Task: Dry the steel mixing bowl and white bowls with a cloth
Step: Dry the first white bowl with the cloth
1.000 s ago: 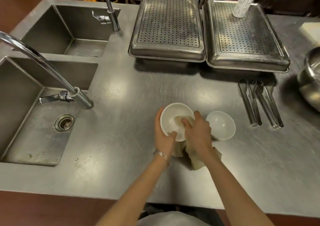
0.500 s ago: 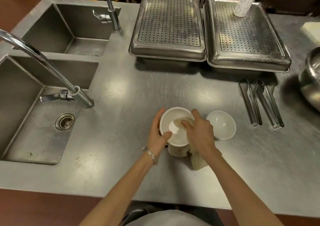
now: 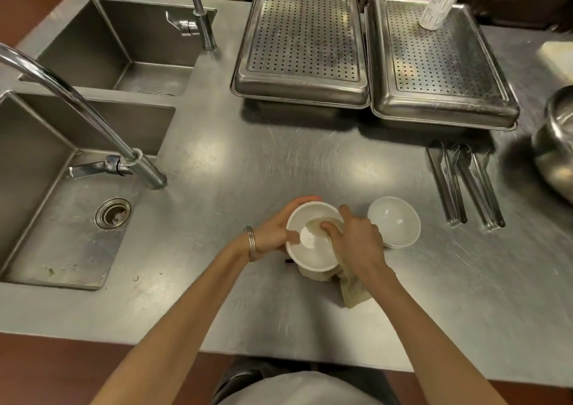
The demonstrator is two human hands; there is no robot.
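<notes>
While the left hand [image 3: 273,234], fingers curled round the white bowl [image 3: 313,249], has turned it, the right hand [image 3: 361,243] pinches the cloth [image 3: 353,293] inside (wiping seems nearly round).

Sinks: two are set into the desk [image 3: 279,162] at the left, the near sink [image 3: 46,218] before the far sink [image 3: 124,47].
Trays: the left tray [image 3: 304,32] and right tray [image 3: 434,63] are laid side by side at the back; a roll [image 3: 437,4] is stood on the right one.
Tongs [image 3: 465,187]: laid before the right tray, left of the mixing bowl [image 3: 555,144] at the right edge.
Held bowl [image 3: 313,249]: gripped at the front middle by the left hand [image 3: 273,231] on its left side; the cloth [image 3: 353,289] is held in it by the right hand [image 3: 359,243].
Second bowl [image 3: 393,221]: set just right of the held bowl.
</notes>
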